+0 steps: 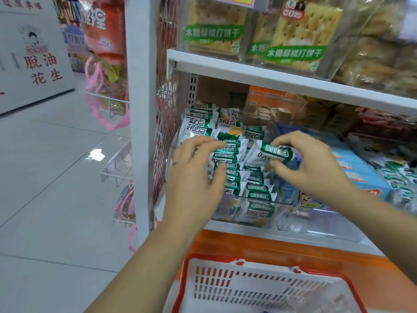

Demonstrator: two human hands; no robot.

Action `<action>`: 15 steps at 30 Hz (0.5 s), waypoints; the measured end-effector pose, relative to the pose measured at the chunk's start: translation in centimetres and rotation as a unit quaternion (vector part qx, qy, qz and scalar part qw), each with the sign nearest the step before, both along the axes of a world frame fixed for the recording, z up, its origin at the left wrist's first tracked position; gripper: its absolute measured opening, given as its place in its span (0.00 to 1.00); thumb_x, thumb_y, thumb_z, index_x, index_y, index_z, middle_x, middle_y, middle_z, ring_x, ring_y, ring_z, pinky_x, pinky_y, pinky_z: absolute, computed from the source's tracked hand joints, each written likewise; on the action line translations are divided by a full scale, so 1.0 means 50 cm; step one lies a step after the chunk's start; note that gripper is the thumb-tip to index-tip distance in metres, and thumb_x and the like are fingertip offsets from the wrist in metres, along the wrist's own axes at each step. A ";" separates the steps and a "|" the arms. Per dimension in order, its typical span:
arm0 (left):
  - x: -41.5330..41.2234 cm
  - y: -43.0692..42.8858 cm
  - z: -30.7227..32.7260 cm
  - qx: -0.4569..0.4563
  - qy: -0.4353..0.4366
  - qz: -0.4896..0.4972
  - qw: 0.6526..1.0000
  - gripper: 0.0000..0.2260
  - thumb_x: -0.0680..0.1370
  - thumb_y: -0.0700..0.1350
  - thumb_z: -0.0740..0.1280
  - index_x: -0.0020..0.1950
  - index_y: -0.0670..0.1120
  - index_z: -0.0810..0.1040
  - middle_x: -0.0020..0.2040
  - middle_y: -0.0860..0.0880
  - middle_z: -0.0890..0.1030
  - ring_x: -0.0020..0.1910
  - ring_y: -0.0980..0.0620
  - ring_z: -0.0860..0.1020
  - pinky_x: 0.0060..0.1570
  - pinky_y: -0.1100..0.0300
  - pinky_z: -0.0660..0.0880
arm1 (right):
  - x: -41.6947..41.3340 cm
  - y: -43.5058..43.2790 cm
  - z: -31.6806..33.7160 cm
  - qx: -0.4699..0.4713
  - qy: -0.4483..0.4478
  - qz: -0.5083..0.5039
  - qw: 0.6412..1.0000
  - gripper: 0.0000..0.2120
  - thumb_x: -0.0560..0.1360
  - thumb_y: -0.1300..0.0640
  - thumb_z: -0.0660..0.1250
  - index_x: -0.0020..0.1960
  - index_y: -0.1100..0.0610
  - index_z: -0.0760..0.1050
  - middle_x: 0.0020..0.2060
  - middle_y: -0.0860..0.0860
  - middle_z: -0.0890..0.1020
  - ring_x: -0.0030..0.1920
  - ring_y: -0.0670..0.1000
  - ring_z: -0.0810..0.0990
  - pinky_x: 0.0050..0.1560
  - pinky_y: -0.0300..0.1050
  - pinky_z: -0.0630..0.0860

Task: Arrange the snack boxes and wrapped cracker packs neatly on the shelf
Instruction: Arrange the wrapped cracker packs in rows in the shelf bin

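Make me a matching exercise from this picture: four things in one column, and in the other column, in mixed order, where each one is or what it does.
Column one
1. left hand
2. right hand
3. red shopping basket
4. large soda cracker packs

Column two
A. stand on the upper shelf
B. pinches one green-and-white cracker pack
C. sits low, in front of the shelves
D. touches the rowed cracker packs in the clear bin

Pairs: 1-D, 2-B, 3-C, 4-A
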State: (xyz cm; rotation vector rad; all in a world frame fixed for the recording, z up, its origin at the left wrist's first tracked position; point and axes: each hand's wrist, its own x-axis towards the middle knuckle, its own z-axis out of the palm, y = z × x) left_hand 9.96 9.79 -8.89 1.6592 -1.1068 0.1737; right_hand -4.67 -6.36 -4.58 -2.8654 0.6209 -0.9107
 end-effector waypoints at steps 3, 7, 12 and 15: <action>-0.032 0.009 0.015 0.053 -0.013 -0.122 0.991 0.21 0.76 0.52 0.68 0.69 0.57 0.70 0.61 0.63 0.69 0.62 0.66 0.66 0.60 0.78 0.58 | -0.033 0.067 -0.010 -0.005 0.011 0.049 0.999 0.14 0.68 0.54 0.74 0.53 0.52 0.77 0.45 0.44 0.79 0.48 0.47 0.77 0.53 0.49 0.73; -0.047 0.021 0.010 0.070 0.102 -0.174 0.977 0.13 0.73 0.52 0.71 0.55 0.64 0.74 0.48 0.62 0.78 0.50 0.67 0.75 0.49 0.76 0.69 | -0.046 0.131 -0.004 0.061 -0.009 0.053 0.997 0.16 0.67 0.42 0.70 0.53 0.42 0.73 0.47 0.33 0.76 0.50 0.39 0.74 0.54 0.35 0.71; -0.029 0.035 0.010 0.012 0.289 -0.223 0.931 0.11 0.72 0.43 0.72 0.49 0.59 0.79 0.40 0.31 0.74 0.43 0.36 0.78 0.43 0.52 0.78 | -0.044 0.140 0.002 0.324 -0.111 0.072 0.937 0.14 0.59 0.43 0.71 0.45 0.40 0.78 0.42 0.40 0.83 0.45 0.40 0.80 0.49 0.34 0.75; -0.022 0.038 0.012 0.007 0.302 -0.221 0.927 0.11 0.73 0.42 0.72 0.50 0.56 0.78 0.43 0.37 0.81 0.43 0.45 0.82 0.47 0.53 0.80 | -0.038 0.142 0.002 0.357 -0.149 0.081 0.918 0.04 0.62 0.48 0.70 0.37 0.46 0.80 0.38 0.44 0.84 0.41 0.43 0.82 0.45 0.33 0.76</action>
